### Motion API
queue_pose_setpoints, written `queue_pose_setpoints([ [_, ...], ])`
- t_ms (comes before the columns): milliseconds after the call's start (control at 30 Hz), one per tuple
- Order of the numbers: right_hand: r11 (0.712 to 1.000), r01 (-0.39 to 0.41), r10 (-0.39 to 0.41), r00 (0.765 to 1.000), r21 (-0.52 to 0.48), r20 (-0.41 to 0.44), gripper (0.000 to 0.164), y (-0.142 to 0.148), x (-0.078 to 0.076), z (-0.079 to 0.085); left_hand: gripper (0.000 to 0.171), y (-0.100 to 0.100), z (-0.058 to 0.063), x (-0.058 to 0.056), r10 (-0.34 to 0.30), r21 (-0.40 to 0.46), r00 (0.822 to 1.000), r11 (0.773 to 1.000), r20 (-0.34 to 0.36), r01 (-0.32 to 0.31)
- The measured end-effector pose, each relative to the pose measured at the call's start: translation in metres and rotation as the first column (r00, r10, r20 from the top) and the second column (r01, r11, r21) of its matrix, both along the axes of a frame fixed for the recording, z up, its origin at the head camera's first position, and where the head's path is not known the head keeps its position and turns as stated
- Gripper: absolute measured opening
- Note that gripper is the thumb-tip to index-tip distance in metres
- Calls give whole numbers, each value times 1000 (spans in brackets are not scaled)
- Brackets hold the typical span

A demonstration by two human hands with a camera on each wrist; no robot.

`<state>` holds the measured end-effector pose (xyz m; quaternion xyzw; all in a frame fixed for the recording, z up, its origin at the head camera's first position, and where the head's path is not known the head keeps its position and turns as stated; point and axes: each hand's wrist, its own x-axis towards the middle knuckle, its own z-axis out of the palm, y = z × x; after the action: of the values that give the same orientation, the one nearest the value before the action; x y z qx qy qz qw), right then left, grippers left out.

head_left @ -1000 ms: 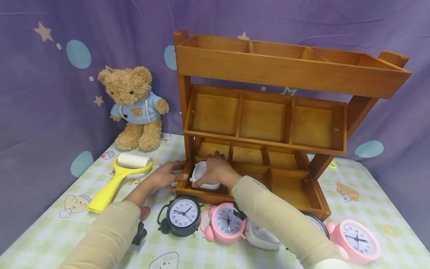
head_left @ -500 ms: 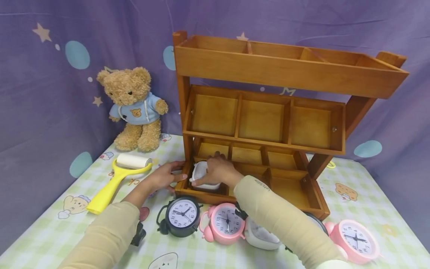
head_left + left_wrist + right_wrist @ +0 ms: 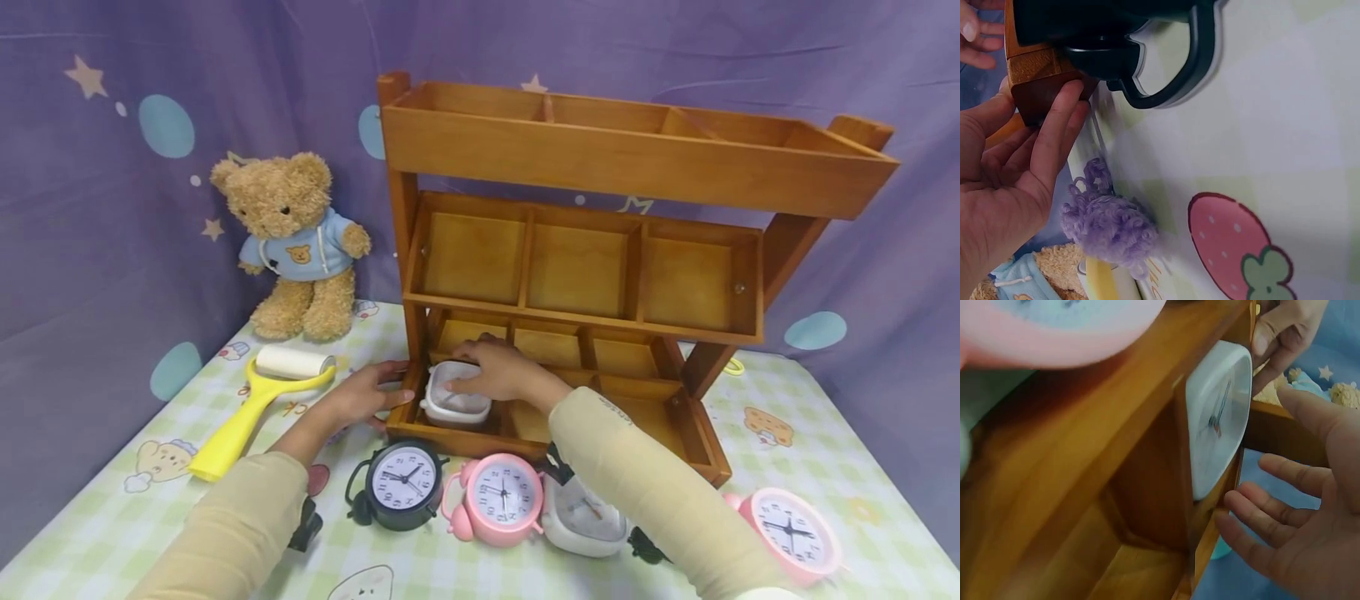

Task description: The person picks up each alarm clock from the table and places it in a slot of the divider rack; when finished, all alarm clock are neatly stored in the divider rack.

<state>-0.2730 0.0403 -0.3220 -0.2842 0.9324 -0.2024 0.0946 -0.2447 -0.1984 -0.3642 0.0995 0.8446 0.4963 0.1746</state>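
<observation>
A white, rounded-square alarm clock leans in the bottom-left compartment of a brown wooden rack. My right hand is over that clock in the head view. In the right wrist view its fingers are spread and stand apart from the clock's face. My left hand grips the rack's lower left corner; the left wrist view has the thumb on one side of the wood and fingers on the other.
Along the rack's front lie a black alarm clock, a pink one, a white one and another pink one. A dark clock is mostly behind my right sleeve. Left are a yellow-handled roller and a teddy bear.
My right hand has let go of the white alarm clock and drawn slightly back to the right, leaving more of the clock visible. The left hand keeps its grip on the rack.
</observation>
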Motion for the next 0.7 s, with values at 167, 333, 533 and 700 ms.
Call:
queue_pose_setpoints([
  [167, 999, -32, 31, 999, -32, -41, 54, 12, 1, 2, 65, 0, 0, 0, 5, -6, 1000, 1000, 3, -5],
  [333, 996, -46, 42, 997, -72, -59, 54, 23, 2, 2, 64, 2, 0, -1, -1, -1, 1000, 1000, 6, 1],
  [533, 993, -44, 40, 998, -105, -45, 52, 38, 5, 3, 65, 3, 3, 0, 7, -16, 999, 1000, 37, -6],
  [700, 990, -42, 36, 998, -134, -47, 50, 49, 12, 6, 65, 3, 4, -1, 7, -27, 999, 1000, 46, -6],
])
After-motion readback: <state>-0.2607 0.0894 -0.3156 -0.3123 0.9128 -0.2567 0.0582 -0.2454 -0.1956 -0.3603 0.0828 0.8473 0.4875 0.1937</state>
